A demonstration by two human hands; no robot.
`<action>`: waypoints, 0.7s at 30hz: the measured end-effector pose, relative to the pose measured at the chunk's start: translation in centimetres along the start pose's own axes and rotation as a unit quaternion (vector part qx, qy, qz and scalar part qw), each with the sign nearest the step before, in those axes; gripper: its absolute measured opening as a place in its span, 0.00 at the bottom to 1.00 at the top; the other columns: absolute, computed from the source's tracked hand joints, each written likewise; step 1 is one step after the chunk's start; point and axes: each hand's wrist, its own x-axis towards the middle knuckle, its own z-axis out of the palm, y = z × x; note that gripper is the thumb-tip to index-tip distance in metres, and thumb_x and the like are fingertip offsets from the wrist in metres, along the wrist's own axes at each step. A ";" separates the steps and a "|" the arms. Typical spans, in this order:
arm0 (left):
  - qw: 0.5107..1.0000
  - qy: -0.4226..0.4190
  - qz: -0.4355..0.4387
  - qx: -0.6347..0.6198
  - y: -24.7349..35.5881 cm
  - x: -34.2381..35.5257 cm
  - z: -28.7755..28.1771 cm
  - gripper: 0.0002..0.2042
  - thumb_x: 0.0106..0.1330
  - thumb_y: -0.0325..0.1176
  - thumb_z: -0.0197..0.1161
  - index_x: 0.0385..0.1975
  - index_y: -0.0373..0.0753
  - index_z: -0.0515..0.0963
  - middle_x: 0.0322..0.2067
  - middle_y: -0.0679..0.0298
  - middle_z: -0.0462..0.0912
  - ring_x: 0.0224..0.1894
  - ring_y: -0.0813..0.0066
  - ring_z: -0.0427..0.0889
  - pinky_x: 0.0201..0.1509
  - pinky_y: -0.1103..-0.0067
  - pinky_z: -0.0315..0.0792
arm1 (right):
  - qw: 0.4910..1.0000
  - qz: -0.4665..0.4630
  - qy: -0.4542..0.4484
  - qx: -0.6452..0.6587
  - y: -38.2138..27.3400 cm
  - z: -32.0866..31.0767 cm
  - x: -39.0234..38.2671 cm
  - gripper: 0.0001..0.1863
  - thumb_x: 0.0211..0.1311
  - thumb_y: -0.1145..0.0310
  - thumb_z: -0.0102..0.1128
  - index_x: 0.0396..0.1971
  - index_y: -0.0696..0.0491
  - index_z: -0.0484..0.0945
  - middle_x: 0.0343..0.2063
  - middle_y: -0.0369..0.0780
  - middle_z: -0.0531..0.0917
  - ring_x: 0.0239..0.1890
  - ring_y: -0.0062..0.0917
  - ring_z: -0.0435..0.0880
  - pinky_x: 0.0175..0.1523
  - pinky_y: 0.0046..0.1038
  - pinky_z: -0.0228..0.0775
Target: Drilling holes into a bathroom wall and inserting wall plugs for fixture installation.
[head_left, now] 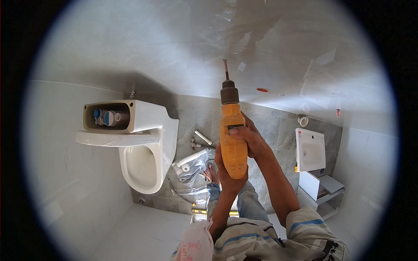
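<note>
A yellow-orange power drill [234, 162] with a dark chuck [229, 93] is held out in front of me, pointing at the tiled wall [174, 52]. Its thin drill bit [226, 69] reaches a small dark spot on the wall; I cannot tell whether the tip is inside it. My left hand [234, 184] is wrapped round the rear of the drill from below and the left. Around the drill's right side is my right hand [256, 141], its thumb lying on top of the body by a dark switch. The drill hides most of the fingers of both hands.
At the left stands a white toilet [164, 152] with its tank open. A hammer [196, 145], white pipes [198, 157] in plastic, a hose [176, 191] and a yellow spirit level [199, 212] lie near my feet. A white basin [311, 150] and cabinet pieces [324, 191] are at right.
</note>
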 end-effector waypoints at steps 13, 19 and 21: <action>0.999 -0.017 -0.026 -0.031 -3.4 1.0 0.2 0.47 0.44 0.23 0.69 0.68 0.37 0.52 0.63 0.54 0.63 0.64 0.60 0.67 0.65 0.70 0.63 | 0.998 -0.029 0.044 -0.032 0.8 -0.2 1.4 0.38 0.44 0.68 0.69 0.58 0.57 0.65 0.40 0.39 0.78 0.41 0.25 0.80 0.48 0.28 0.76; 0.997 -0.019 -0.043 -0.064 -3.3 0.0 0.0 0.47 0.45 0.23 0.70 0.68 0.37 0.51 0.63 0.53 0.62 0.64 0.59 0.67 0.65 0.69 0.63 | 0.998 -0.022 0.033 -0.055 1.1 -0.3 0.8 0.39 0.43 0.67 0.70 0.58 0.57 0.64 0.40 0.40 0.78 0.42 0.26 0.80 0.50 0.28 0.76; 0.999 -0.013 -0.024 -0.045 -3.3 -0.3 0.1 0.47 0.45 0.23 0.70 0.68 0.37 0.52 0.63 0.54 0.62 0.64 0.59 0.66 0.66 0.69 0.62 | 0.997 -0.028 0.020 -0.062 1.2 -0.5 0.5 0.40 0.42 0.66 0.71 0.59 0.57 0.64 0.41 0.40 0.78 0.42 0.26 0.80 0.51 0.28 0.75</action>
